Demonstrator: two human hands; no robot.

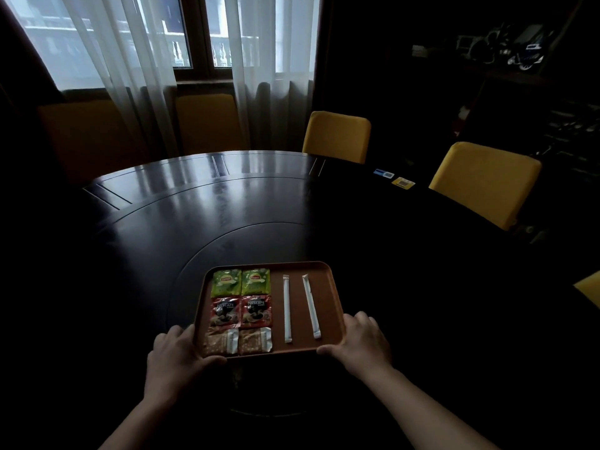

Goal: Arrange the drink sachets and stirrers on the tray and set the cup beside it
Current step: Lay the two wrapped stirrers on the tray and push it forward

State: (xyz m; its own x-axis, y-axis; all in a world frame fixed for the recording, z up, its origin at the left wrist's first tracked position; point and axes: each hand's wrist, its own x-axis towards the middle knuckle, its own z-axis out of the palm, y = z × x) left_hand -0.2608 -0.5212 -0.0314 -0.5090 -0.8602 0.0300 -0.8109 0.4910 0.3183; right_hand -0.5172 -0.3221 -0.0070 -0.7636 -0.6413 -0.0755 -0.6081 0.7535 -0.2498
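Note:
A brown tray (328, 287) sits on the dark round table in front of me. On its left half lie two green tea sachets (241, 282), two red coffee sachets (241, 311) and two tan sachets (237, 341), in neat rows. Two white wrapped stirrers (287, 308) lie lengthwise on the right half. My left hand (175, 354) grips the tray's near left corner. My right hand (362, 341) grips its near right corner. No cup is in view.
The dark round table (227, 203) has an inner turntable ring. Yellow chairs (336, 136) stand around it, two at the right and two dim ones at the back. Two small cards (394, 178) lie at the far right. Curtained windows are behind.

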